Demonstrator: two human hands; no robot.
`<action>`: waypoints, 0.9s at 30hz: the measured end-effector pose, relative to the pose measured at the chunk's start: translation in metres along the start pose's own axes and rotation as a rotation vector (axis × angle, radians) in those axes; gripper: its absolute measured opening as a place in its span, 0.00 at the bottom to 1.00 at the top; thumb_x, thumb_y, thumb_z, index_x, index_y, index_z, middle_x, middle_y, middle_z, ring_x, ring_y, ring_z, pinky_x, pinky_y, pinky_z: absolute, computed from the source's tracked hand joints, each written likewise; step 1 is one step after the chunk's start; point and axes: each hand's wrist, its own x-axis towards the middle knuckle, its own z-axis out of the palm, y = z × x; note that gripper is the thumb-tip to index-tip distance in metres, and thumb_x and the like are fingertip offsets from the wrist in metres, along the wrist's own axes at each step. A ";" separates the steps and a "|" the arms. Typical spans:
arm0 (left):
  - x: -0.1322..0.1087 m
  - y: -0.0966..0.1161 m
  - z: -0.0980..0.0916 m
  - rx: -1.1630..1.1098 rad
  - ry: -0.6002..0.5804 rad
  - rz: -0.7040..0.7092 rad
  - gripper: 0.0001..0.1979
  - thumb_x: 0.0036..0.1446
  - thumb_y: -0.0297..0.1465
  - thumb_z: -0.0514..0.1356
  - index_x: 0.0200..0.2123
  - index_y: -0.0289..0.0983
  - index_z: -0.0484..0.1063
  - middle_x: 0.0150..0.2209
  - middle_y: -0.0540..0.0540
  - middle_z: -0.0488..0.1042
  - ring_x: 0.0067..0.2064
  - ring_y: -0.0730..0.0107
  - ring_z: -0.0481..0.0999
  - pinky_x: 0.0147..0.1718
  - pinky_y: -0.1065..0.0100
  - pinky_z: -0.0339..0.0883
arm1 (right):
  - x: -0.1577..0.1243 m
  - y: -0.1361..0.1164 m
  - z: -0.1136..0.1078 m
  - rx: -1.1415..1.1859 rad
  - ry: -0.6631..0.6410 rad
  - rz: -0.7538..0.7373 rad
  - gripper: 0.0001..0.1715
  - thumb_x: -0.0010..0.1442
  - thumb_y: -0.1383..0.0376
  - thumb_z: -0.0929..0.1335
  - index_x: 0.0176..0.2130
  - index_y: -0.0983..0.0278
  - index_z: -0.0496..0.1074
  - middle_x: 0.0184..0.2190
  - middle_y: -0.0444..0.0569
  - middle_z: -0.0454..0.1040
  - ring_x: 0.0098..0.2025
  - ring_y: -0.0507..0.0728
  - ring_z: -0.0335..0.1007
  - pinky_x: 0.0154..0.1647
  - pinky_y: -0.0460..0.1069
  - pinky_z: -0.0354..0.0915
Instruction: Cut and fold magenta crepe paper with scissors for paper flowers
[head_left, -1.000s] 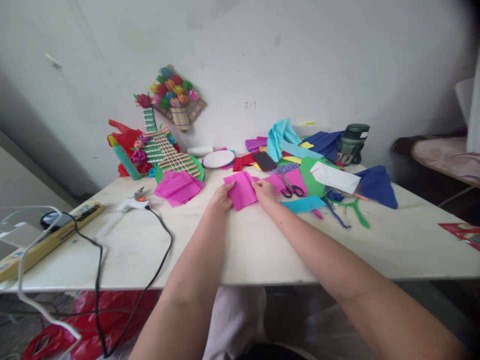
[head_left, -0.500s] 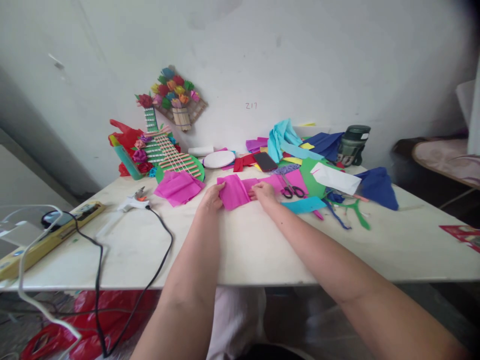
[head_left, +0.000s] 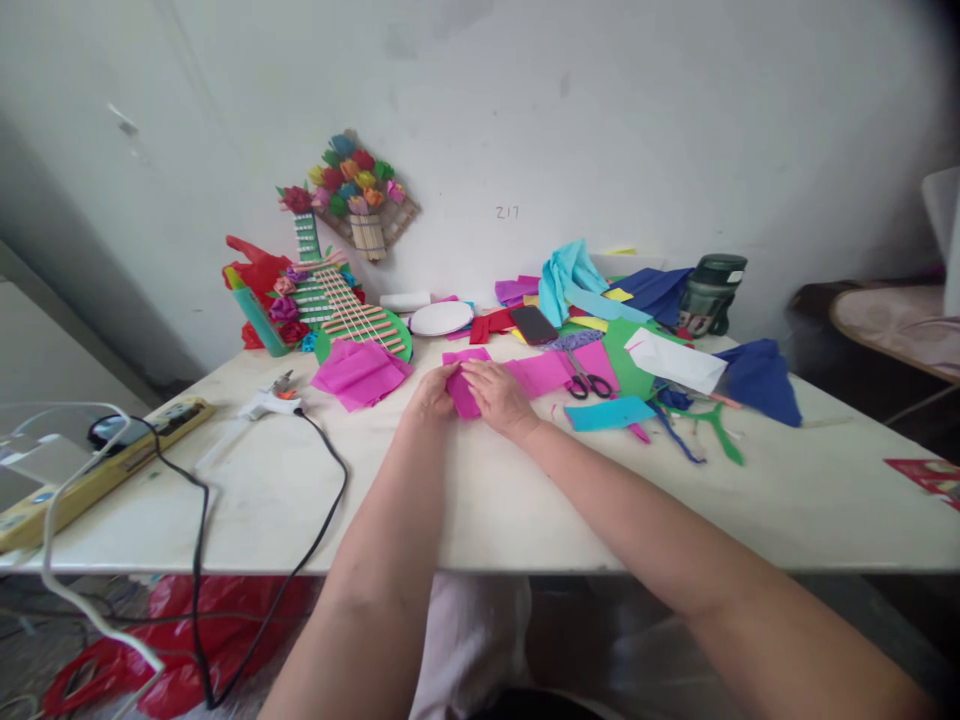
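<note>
A folded piece of pink crepe paper (head_left: 466, 398) lies between my two hands at the middle of the table. My left hand (head_left: 436, 392) grips its left edge, fingers curled round it. Across its top, my right hand (head_left: 498, 396) rests with fingers stretched out fairly flat, partly covering the paper. Right of that hand, a longer pink strip (head_left: 541, 372) runs under the black-handled scissors (head_left: 586, 380). Another folded pink sheet (head_left: 360, 376) lies to the left, apart from my hands.
A glue gun (head_left: 271, 400) with a black cord and a yellow power strip (head_left: 112, 478) are at left. Behind stand a guitar-shaped craft (head_left: 352, 315) and a glue bottle (head_left: 259, 315). A phone (head_left: 534, 325), blue paper (head_left: 609, 414), and a dark flask (head_left: 711, 295) are at right.
My right hand has moved left from the paper's right edge onto its top, its fingers now flatter. My left hand stays at the left edge. The view has shifted slightly.
</note>
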 end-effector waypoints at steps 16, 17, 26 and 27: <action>-0.002 -0.004 0.002 -0.050 -0.136 -0.040 0.11 0.56 0.27 0.50 0.34 0.31 0.71 0.29 0.40 0.77 0.43 0.60 0.77 0.48 0.60 0.67 | -0.008 -0.015 0.011 -0.150 -0.280 0.156 0.32 0.64 0.61 0.58 0.62 0.75 0.56 0.64 0.60 0.52 0.67 0.61 0.42 0.66 0.57 0.41; -0.001 -0.004 0.002 -0.059 -0.143 -0.035 0.10 0.55 0.27 0.50 0.34 0.31 0.71 0.29 0.41 0.77 0.43 0.60 0.77 0.49 0.59 0.67 | -0.008 -0.016 0.011 -0.157 -0.276 0.160 0.32 0.64 0.61 0.57 0.62 0.76 0.56 0.64 0.60 0.52 0.67 0.61 0.42 0.66 0.57 0.41; 0.001 -0.007 0.002 -0.034 -0.121 -0.038 0.10 0.53 0.22 0.51 0.34 0.31 0.71 0.33 0.39 0.77 0.44 0.61 0.77 0.48 0.62 0.68 | -0.008 -0.023 0.009 -0.152 -0.273 0.223 0.34 0.62 0.61 0.59 0.61 0.78 0.56 0.64 0.63 0.51 0.67 0.64 0.42 0.65 0.58 0.44; 0.002 -0.008 0.003 -0.022 -0.098 -0.027 0.10 0.53 0.21 0.51 0.35 0.30 0.71 0.33 0.39 0.77 0.43 0.62 0.77 0.47 0.63 0.68 | -0.007 -0.023 0.008 -0.139 -0.278 0.232 0.33 0.62 0.61 0.59 0.61 0.78 0.57 0.64 0.62 0.51 0.67 0.64 0.42 0.65 0.59 0.45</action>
